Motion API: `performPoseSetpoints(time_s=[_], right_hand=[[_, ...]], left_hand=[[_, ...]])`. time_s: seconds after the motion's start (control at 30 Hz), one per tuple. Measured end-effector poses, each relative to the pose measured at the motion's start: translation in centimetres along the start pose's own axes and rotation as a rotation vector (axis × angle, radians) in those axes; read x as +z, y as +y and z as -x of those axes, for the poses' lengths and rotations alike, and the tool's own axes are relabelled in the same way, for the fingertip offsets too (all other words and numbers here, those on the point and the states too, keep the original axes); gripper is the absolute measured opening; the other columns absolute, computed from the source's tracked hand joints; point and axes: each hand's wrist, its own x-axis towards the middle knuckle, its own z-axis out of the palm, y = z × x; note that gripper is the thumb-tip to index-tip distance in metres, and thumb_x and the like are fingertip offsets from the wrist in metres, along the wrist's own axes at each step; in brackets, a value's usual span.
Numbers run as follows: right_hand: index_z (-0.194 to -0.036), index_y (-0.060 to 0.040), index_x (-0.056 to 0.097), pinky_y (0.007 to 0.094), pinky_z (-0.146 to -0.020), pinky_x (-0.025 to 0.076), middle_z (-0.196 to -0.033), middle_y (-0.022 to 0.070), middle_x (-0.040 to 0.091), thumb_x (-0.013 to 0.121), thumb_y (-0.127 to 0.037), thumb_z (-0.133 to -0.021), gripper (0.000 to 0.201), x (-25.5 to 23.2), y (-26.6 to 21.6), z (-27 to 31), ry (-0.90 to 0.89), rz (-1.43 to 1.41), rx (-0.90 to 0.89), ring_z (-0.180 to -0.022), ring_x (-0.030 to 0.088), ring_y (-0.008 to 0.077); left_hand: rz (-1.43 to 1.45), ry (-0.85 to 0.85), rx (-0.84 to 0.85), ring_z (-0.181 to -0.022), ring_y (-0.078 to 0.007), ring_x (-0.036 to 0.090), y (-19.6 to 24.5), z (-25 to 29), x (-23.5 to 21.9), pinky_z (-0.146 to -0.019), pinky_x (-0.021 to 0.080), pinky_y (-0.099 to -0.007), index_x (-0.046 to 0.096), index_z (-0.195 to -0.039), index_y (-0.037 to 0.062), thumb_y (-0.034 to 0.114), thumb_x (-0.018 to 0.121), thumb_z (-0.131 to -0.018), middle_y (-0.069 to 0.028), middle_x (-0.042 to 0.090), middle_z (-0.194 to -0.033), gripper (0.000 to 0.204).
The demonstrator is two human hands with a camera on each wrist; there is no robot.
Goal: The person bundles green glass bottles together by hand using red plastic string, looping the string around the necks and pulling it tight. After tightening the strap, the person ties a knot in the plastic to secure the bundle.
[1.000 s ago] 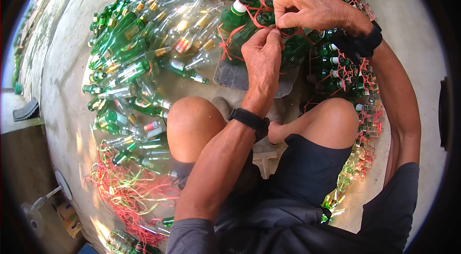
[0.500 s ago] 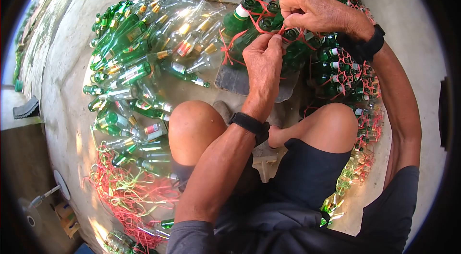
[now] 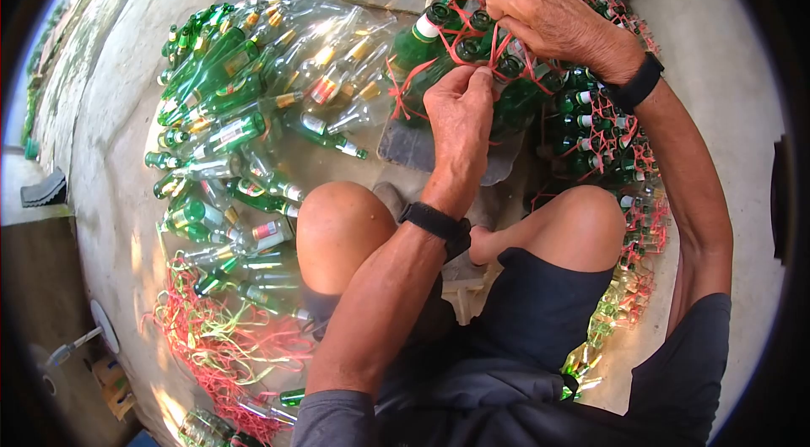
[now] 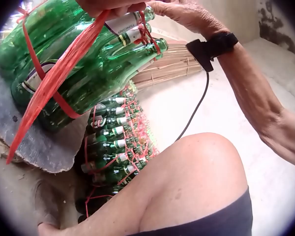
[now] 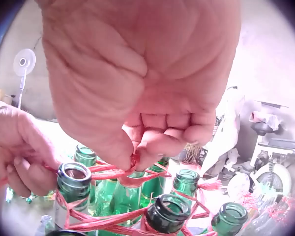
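Several upright green glass bottles [image 3: 411,50] stand bunched together, bound round with red plastic string [image 5: 108,223]. Over their necks, my left hand [image 3: 462,109] pinches the string between thumb and forefinger. A flat tail of red string [image 4: 59,83] hangs down from that hand in the left wrist view. My right hand [image 3: 561,25] is just beyond, above the bottle mouths. Its thumb and fingertips pinch a red strand in the right wrist view, with the other fingers curled in. Under the bunch lies a dark flat slab [image 3: 405,143].
Loose green and clear bottles [image 3: 228,135] cover the floor at left. A tangle of red and yellow-green string [image 3: 228,337] lies nearer me. Tied bottles [image 3: 591,122] line the right side, close to my knee [image 3: 582,219]. A standing fan [image 5: 24,63] is in the background.
My right hand has turned at the wrist and shifted slightly, and red strands now show stretched up between the two hands. The left hand keeps its pinch, nearly in place.
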Motion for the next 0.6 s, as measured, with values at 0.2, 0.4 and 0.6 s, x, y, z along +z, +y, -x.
performPoseSetpoints(time_s=[0.2,0.4,0.6], right_hand=[[-0.093,-0.0019,0.056,0.0499,-0.074,0.052,-0.091,0.0160,0.056,0.062,-0.011,-0.097,0.011,1.2,-0.1,0.0,0.049,-0.019,0.062,-0.087,0.064,0.0400],[-0.094,-0.0015,0.055,0.0503,-0.073,0.051,-0.092,0.0167,0.055,0.060,-0.008,-0.096,0.009,1.5,0.2,-0.2,0.093,-0.018,0.035,-0.087,0.063,0.0407],[-0.095,-0.0010,0.056,0.0509,-0.073,0.051,-0.092,0.0173,0.055,0.059,-0.006,-0.095,0.006,2.0,0.2,-0.5,0.140,-0.054,0.032,-0.088,0.063,0.0417]], left_hand=[[-0.003,-0.023,0.020,-0.066,-0.0061,0.053,0.1,0.3,0.0,-0.058,0.041,-0.0251,0.075,-0.099,-0.0068,0.010,0.063,-0.102,-0.0002,0.066,-0.077,0.021],[-0.013,-0.026,0.000,-0.073,-0.0094,0.055,0.1,0.3,0.3,-0.063,0.042,-0.0277,0.076,-0.102,-0.0020,0.017,0.065,-0.099,-0.0015,0.068,-0.084,0.023],[-0.021,-0.033,0.008,-0.076,-0.0116,0.058,-0.2,0.3,0.3,-0.070,0.045,-0.0290,0.076,-0.105,-0.0045,0.012,0.061,-0.100,-0.0033,0.069,-0.084,0.022]])
